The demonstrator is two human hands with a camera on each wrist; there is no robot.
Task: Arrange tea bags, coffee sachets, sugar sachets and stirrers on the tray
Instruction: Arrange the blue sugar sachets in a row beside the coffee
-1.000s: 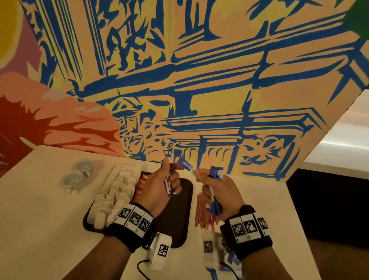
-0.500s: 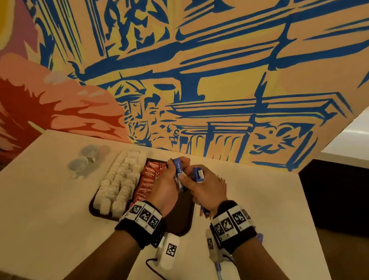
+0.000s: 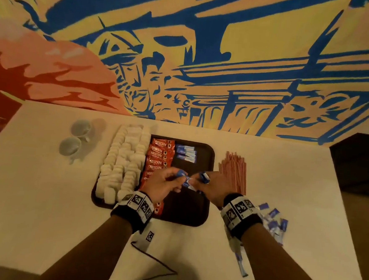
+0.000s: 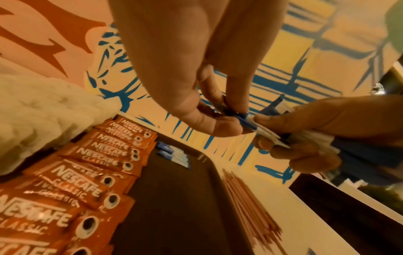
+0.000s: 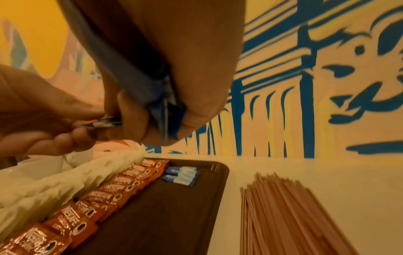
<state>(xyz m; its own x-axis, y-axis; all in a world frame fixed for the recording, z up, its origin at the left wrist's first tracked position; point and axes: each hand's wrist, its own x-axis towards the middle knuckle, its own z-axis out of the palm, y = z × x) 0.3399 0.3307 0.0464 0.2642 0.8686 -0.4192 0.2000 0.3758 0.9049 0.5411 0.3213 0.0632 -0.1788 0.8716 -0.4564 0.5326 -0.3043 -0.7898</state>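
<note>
A dark brown tray (image 3: 187, 214) holds white tea bags (image 3: 123, 161) on its left, a column of red coffee sachets (image 3: 159, 157) and a few blue-white sugar sachets (image 3: 187, 153) at its far end. Above the tray's middle, my left hand (image 3: 176, 178) pinches one blue-white sugar sachet (image 4: 250, 124) between thumb and fingers. My right hand (image 3: 200, 182) grips a bundle of sugar sachets (image 5: 161, 107), and its fingertips touch the white end of the pinched one. Brown stirrers (image 3: 233, 171) lie in a pile on the table, right of the tray.
Two cups (image 3: 79, 128) stand at the table's far left. Loose sugar sachets (image 3: 274, 222) lie on the table by my right wrist, and one more (image 3: 241, 264) lies near the front edge. A painted wall rises behind the table.
Both hands have come down from in front of the wall to just above the tray's middle. The view has tilted down, so the whole tray now shows.
</note>
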